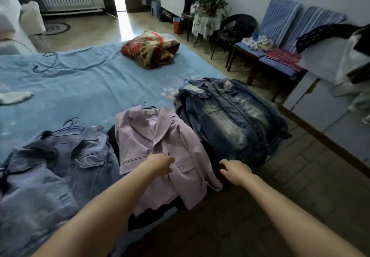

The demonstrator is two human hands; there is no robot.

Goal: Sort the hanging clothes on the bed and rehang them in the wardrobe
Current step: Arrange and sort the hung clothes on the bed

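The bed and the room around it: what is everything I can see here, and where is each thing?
bed sheet: one, light blue, covering the bed
pink jacket: one, pale pink, near edge, middle, on a hanger
dark denim jacket: one, faded blue, right of the pink one
pale denim jacket: one, grey-blue, left of the pink one
loose hanger: one, dark blue, far left on the sheet
folded blanket: one, red floral, far end of the bed
chairs: two, blue striped, along the right wall
potted plant: one, green, on a small table
left hand: on the pink jacket's front
right hand: on dark cloth beside it
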